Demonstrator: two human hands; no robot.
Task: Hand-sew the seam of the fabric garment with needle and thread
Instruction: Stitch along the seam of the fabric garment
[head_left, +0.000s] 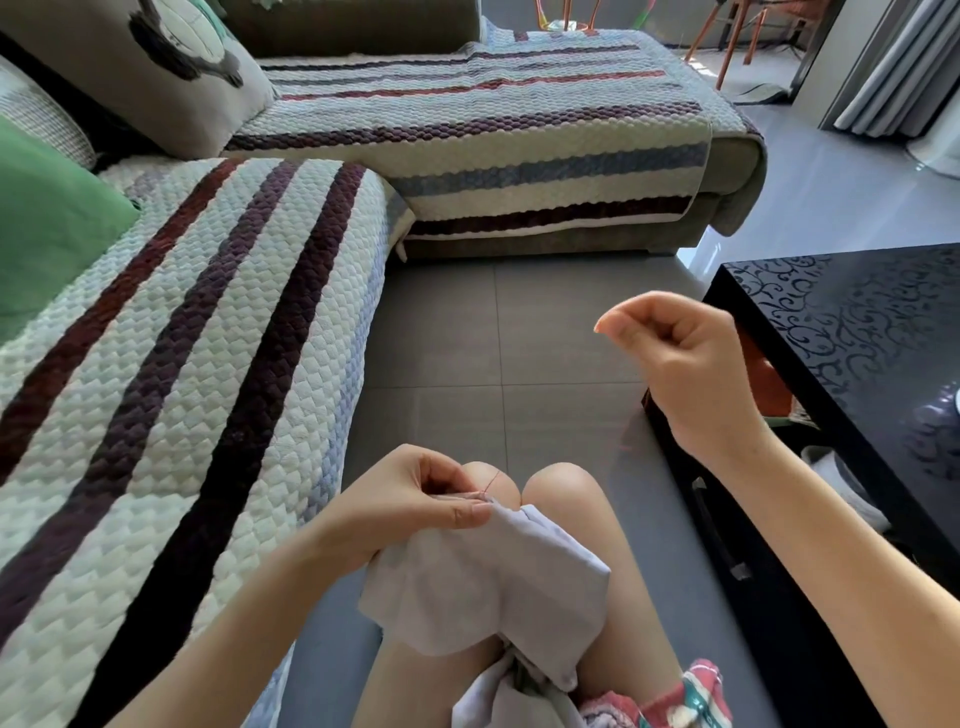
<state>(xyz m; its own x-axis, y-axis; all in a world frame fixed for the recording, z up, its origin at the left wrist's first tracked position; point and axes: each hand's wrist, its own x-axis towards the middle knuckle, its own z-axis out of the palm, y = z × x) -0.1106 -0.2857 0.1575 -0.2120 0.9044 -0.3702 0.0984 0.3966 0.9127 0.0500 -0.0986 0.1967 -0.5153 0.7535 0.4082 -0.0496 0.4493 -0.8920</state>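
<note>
Our left hand (415, 499) pinched the cloth (483, 587); our right hand (680, 358) curled, maybe round thread (491, 480). Hard tugs could snap it

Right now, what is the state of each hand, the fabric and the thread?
Left hand: pinches the top edge of the fabric.
Right hand: raised, fingers curled; anything held is too small to see.
Fabric: white, crumpled, draped over the knees.
Thread: red, rising from the pinched edge; only a short stretch shows.
</note>
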